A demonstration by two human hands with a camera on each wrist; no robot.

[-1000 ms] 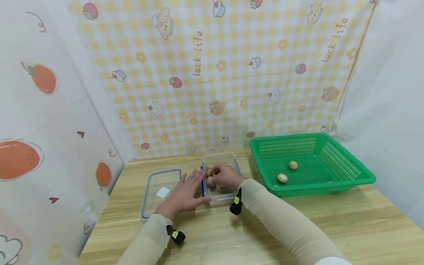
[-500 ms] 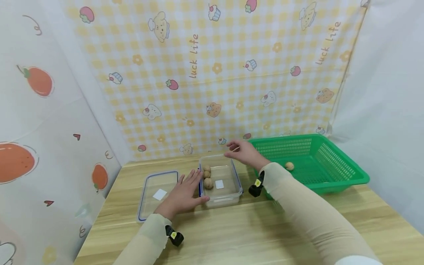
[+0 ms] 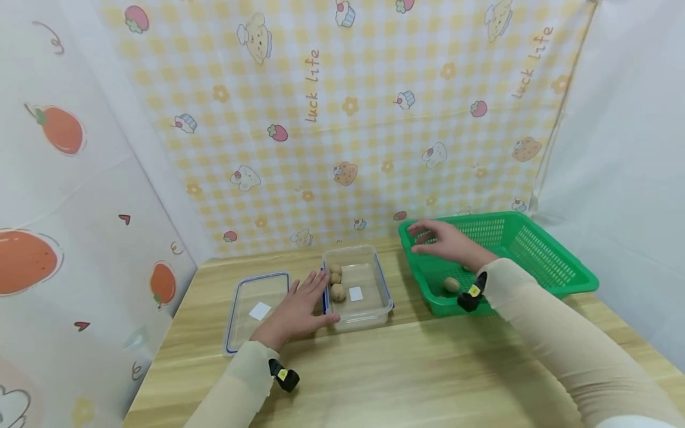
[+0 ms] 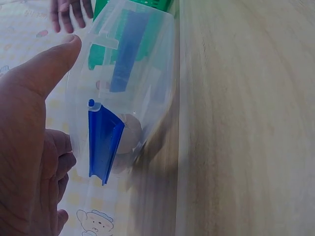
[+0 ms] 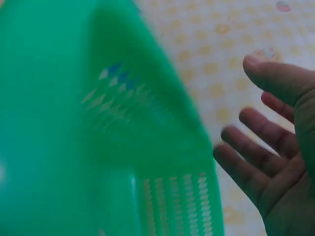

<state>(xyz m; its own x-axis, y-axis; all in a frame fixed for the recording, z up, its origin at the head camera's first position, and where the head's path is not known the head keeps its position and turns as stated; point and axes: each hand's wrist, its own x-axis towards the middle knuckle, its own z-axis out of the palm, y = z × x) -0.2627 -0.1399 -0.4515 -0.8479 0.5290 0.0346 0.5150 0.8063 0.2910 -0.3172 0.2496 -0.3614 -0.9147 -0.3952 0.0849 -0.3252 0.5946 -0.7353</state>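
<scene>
Tan walnuts [image 3: 338, 292] in clear box [image 3: 364, 319], left hand [image 3: 299, 309] splayed against it, right hand [image 3: 445, 241] spread, empty

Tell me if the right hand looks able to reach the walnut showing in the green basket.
Probably yes: the right hand is close to the green basket, apparently holding nothing, and no lid covers the walnut, so the way down looks free.

Smooth plastic basket [image 3: 580, 282], wood-grain table [image 3: 385, 374].
</scene>
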